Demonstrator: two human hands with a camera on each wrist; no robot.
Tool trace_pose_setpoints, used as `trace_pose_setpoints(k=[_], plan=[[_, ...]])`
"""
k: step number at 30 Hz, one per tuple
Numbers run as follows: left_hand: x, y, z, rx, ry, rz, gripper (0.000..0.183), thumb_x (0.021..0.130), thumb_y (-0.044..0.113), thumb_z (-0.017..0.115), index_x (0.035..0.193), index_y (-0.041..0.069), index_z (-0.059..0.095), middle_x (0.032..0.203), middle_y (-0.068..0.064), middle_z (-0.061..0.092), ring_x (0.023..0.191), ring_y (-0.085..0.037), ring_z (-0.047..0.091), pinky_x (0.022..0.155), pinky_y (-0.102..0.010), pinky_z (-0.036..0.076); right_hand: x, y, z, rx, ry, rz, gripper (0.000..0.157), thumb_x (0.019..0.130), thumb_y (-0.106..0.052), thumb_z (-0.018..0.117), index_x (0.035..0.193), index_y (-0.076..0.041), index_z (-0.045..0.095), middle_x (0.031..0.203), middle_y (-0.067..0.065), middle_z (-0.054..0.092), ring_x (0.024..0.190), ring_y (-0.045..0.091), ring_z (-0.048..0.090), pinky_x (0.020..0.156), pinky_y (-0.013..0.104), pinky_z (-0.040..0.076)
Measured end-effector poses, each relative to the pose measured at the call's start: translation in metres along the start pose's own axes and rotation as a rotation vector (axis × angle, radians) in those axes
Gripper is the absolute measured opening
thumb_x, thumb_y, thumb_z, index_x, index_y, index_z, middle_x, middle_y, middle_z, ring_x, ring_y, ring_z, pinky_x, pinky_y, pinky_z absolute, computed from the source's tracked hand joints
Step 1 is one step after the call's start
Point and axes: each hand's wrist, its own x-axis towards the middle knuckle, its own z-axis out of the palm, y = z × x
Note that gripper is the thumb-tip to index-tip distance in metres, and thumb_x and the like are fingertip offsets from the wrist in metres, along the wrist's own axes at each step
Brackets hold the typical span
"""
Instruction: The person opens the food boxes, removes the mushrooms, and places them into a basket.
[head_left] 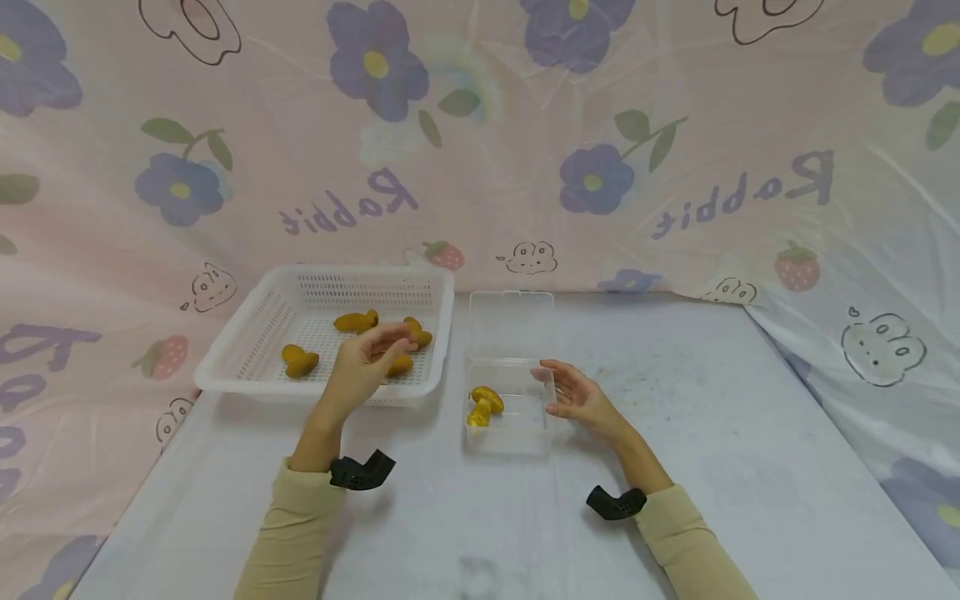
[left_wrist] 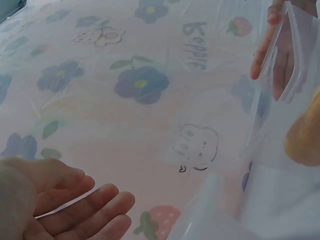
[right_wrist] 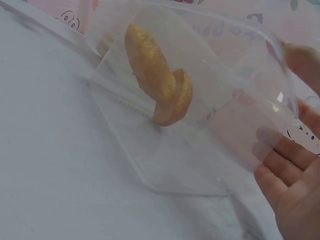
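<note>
A clear plastic box (head_left: 512, 442) stands with its lid (head_left: 512, 325) laid back. In its left end lies a yellow-brown mushroom-shaped piece (head_left: 487, 402), large in the right wrist view. My right hand (head_left: 588, 408) holds the box at its back right corner, thumb at the right wall and fingers round the corner; some fingertips show through the plastic. My left hand (head_left: 365, 362) is over the right part of a white slotted basket (head_left: 322, 387), fingers loosely bent with nothing between them. Several similar pieces (head_left: 302, 362) lie in that basket, some partly hidden behind this hand.
Box and basket stand side by side on a white table (head_left: 712, 467), a narrow gap between them. A patterned cloth (head_left: 480, 167) hangs behind the table and along its sides. A black wrist mount (head_left: 363, 471) sticks out beside the left sleeve, another (head_left: 617, 503) beside the right.
</note>
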Motion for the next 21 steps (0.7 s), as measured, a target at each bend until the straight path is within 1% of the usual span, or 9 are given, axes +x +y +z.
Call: trace_pose_setpoints(k=[1, 3, 7, 8, 9, 11, 14, 18, 21], plan=[[0.0, 0.001, 0.002, -0.004, -0.012, 0.0, 0.032, 0.096, 0.012, 0.058, 0.123, -0.005, 0.06, 0.119, -0.028, 0.066, 0.094, 0.007, 0.066, 0.085, -0.011, 0.055, 0.0, 0.0, 0.0, -0.003, 0.002, 0.003, 0.074, 0.086, -0.012, 0.071, 0.145, 0.003, 0.029, 0.139, -0.004, 0.049, 0.13, -0.004, 0.045, 0.109, 0.007, 0.036], [0.001, 0.003, 0.007, -0.001, -0.034, 0.008, 0.031, 0.096, 0.011, 0.058, 0.123, -0.005, 0.06, 0.119, -0.027, 0.066, 0.097, -0.001, 0.069, 0.085, -0.009, 0.054, 0.0, -0.001, 0.0, -0.009, 0.004, 0.007, 0.074, 0.086, -0.013, 0.071, 0.145, 0.003, 0.029, 0.14, -0.003, 0.048, 0.13, -0.004, 0.045, 0.108, 0.007, 0.036], [0.0, 0.009, 0.019, 0.011, -0.072, 0.029, 0.03, 0.096, 0.009, 0.058, 0.123, -0.004, 0.061, 0.119, -0.024, 0.067, 0.106, -0.026, 0.069, 0.087, -0.01, 0.054, 0.001, -0.001, 0.0, -0.016, 0.006, 0.012, 0.074, 0.087, -0.013, 0.07, 0.145, 0.003, 0.029, 0.142, 0.001, 0.048, 0.13, -0.004, 0.045, 0.108, 0.007, 0.036], [0.0, 0.01, 0.022, 0.007, -0.082, 0.032, 0.03, 0.095, 0.009, 0.058, 0.123, -0.004, 0.061, 0.118, -0.024, 0.067, 0.107, -0.032, 0.068, 0.088, -0.011, 0.054, 0.001, -0.001, 0.0, -0.017, 0.005, 0.012, 0.074, 0.087, -0.013, 0.07, 0.145, 0.004, 0.029, 0.142, 0.002, 0.048, 0.13, -0.004, 0.045, 0.109, 0.007, 0.036], [0.0, 0.011, 0.026, 0.004, -0.093, 0.03, 0.031, 0.096, 0.009, 0.058, 0.123, -0.004, 0.06, 0.119, -0.023, 0.067, 0.108, -0.034, 0.067, 0.088, -0.013, 0.055, 0.001, -0.001, 0.0, -0.017, 0.005, 0.013, 0.074, 0.087, -0.013, 0.07, 0.145, 0.004, 0.029, 0.143, 0.004, 0.048, 0.13, -0.005, 0.045, 0.109, 0.007, 0.036], [0.0, 0.012, 0.032, 0.012, -0.111, 0.03, 0.03, 0.096, 0.01, 0.058, 0.123, -0.004, 0.061, 0.119, -0.022, 0.067, 0.108, -0.035, 0.067, 0.089, -0.018, 0.057, 0.001, -0.001, 0.0, -0.023, 0.006, 0.013, 0.074, 0.087, -0.013, 0.07, 0.145, 0.004, 0.029, 0.144, 0.008, 0.047, 0.13, -0.004, 0.045, 0.109, 0.007, 0.036], [0.001, 0.013, 0.041, 0.023, -0.139, 0.025, 0.03, 0.096, 0.011, 0.058, 0.122, -0.001, 0.062, 0.119, -0.02, 0.068, 0.107, -0.032, 0.068, 0.09, -0.024, 0.058, 0.001, -0.001, 0.0, -0.037, 0.012, 0.018, 0.074, 0.087, -0.014, 0.071, 0.145, 0.004, 0.029, 0.146, 0.014, 0.045, 0.129, -0.005, 0.045, 0.108, 0.007, 0.036], [0.002, 0.015, 0.051, 0.031, -0.175, 0.026, 0.029, 0.096, 0.014, 0.059, 0.122, 0.001, 0.063, 0.119, -0.017, 0.069, 0.107, -0.028, 0.068, 0.091, -0.028, 0.058, 0.001, -0.001, 0.0, -0.06, 0.016, 0.015, 0.074, 0.087, -0.014, 0.07, 0.145, 0.005, 0.029, 0.147, 0.023, 0.041, 0.129, -0.006, 0.045, 0.107, 0.006, 0.036], [0.002, 0.017, 0.057, 0.024, -0.194, 0.019, 0.03, 0.096, 0.015, 0.059, 0.122, 0.001, 0.063, 0.119, -0.017, 0.069, 0.109, -0.03, 0.067, 0.093, -0.029, 0.058, 0.001, 0.0, 0.0, -0.066, 0.013, 0.005, 0.074, 0.087, -0.014, 0.07, 0.145, 0.007, 0.028, 0.146, 0.025, 0.041, 0.129, -0.006, 0.045, 0.107, 0.006, 0.037]])
